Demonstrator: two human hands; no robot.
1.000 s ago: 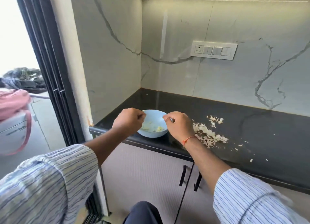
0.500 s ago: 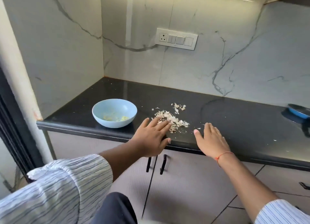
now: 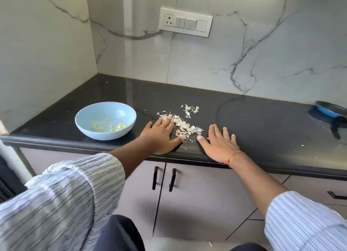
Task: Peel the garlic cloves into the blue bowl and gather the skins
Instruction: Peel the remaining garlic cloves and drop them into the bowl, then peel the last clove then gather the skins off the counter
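A light blue bowl stands on the black countertop near its left end, with several pale yellow peeled garlic cloves in its bottom. To its right lies a loose pile of papery garlic skins, and a smaller clump of skins sits just behind it. My left hand lies flat on the counter, its fingers touching the pile's left side. On the pile's right side my right hand lies flat with fingers straight, its thumb pointing at the skins.
A dark pan with a blue rim sits at the far right of the counter. A few stray skin flecks lie near the front edge. Marble walls close off the back and left; a switch plate hangs above. Cabinet doors with black handles are below.
Both hands left the bowl, where they were held curled over it, and came down flat on the counter on either side of the skin pile. The view swung right.
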